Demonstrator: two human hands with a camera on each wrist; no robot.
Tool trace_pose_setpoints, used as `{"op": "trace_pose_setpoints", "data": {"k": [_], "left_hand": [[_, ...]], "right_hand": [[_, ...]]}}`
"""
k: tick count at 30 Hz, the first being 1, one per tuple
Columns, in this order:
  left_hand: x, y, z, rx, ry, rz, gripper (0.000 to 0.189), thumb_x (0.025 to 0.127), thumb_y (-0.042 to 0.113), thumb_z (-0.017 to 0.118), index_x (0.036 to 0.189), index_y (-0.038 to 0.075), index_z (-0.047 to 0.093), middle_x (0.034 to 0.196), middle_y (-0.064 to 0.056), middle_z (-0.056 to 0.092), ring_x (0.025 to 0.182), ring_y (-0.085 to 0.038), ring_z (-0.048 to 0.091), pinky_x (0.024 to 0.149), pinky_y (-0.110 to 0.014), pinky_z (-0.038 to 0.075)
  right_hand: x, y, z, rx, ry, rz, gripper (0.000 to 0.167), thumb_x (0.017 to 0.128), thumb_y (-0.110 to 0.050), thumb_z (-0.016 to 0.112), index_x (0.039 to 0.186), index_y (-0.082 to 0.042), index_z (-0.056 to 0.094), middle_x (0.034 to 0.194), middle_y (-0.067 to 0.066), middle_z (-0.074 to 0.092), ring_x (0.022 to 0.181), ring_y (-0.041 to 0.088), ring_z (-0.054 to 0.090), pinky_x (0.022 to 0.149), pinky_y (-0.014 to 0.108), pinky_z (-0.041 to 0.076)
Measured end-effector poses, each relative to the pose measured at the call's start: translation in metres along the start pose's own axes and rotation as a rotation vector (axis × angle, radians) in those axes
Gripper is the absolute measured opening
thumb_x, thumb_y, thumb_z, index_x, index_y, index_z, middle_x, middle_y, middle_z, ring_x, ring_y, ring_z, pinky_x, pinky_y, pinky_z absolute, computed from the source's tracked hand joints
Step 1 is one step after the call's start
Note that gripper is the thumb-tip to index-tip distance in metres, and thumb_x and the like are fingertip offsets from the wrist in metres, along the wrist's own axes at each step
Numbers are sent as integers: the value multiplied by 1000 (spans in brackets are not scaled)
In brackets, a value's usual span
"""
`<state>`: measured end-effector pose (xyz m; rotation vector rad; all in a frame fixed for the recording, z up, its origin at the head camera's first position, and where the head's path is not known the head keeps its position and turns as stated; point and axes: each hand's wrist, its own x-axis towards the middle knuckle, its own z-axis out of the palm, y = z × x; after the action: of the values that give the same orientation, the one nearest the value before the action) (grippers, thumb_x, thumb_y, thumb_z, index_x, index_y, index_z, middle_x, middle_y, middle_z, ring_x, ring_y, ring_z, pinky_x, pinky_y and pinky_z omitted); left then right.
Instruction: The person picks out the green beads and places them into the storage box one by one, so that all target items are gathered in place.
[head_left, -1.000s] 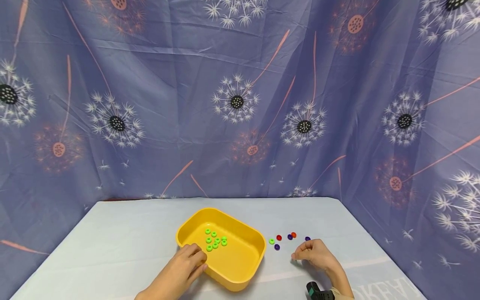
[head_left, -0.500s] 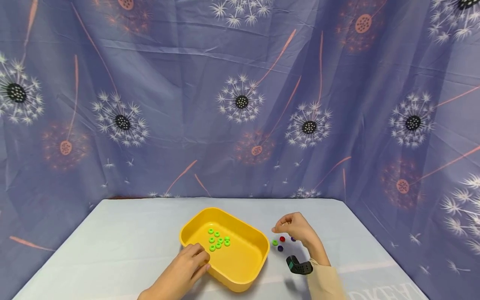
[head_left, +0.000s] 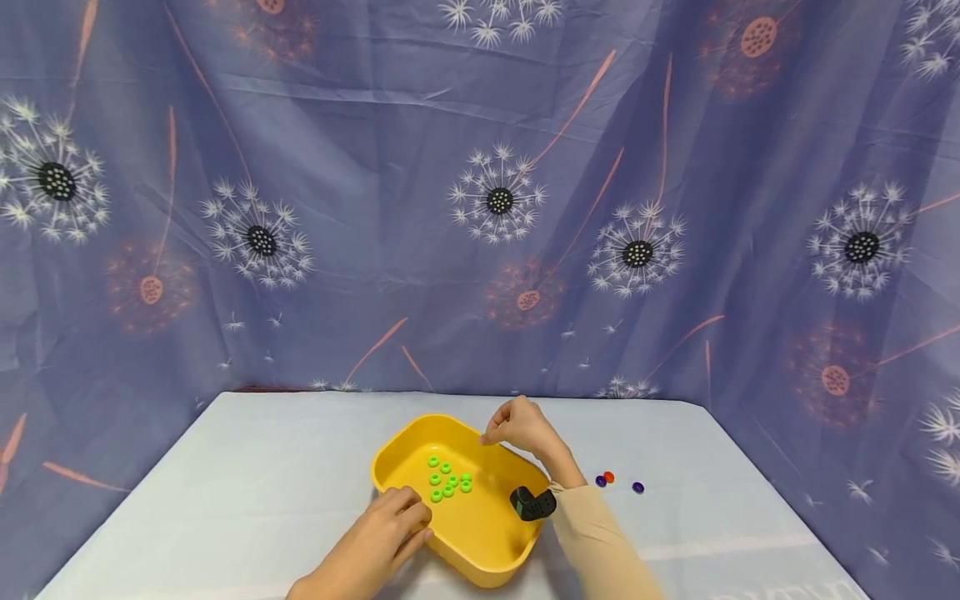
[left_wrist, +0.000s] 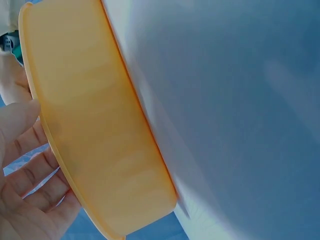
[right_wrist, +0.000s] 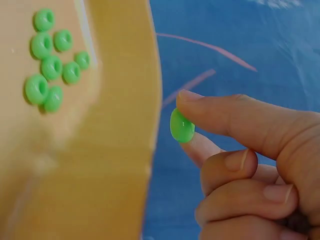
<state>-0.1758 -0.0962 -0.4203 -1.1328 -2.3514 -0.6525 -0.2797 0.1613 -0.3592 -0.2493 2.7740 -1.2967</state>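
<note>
A yellow plastic bin (head_left: 480,533) stands on the table with several green ring-shaped beads (head_left: 452,482) on its floor. At its near left side, my left hand (head_left: 386,533) grips the rim; in the left wrist view the thumb lies at the bin's edge (left_wrist: 50,135) and the fingers reach behind it. Over the far right rim hovers my right hand (head_left: 531,433). Between its thumb and index finger it pinches a green bead (right_wrist: 181,127), shown in the right wrist view just outside the bin wall. The other fingers are curled toward the palm.
Right of the bin, a purple bead (head_left: 601,481) lies against an orange bead (head_left: 609,477), and another purple bead (head_left: 638,487) is farther right. The right forearm covers part of the table. A patterned blue curtain (head_left: 375,250) closes off the back and sides.
My right hand has moved left from the loose beads to over the bin's far rim, with a green bead pinched. The left hand stays on the rim. The head view has shifted slightly.
</note>
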Motion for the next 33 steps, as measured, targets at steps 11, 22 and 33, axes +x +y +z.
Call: {"op": "trace_pose_setpoints", "data": {"k": [11,22,33], "left_hand": [[2,1,-2,14,-36,-45,6,94,22,68,95,17,65,96,13,51,87,-3,46,73,-22,47],[1,2,-1,21,-38,-34,5,95,22,67,96,17,65,97,13,51,88,-5,46,74,-24,47],[1,1,-3,9,-55,-55,6,94,22,68,96,17,65,97,12,52,88,-4,46,75,-23,48]], "right_hand": [[16,-14,36,-62,-71,-54,28,74,-6,84,57,-5,62,55,4,54,48,10,29,50,23,28],[18,-16,72,-211,-139,-14,26,74,-4,83,56,-8,65,56,4,61,48,13,46,46,22,36],[19,-12,77,-239,-149,5,33,74,-3,83,53,-9,59,54,4,57,47,14,42,45,23,32]]}}
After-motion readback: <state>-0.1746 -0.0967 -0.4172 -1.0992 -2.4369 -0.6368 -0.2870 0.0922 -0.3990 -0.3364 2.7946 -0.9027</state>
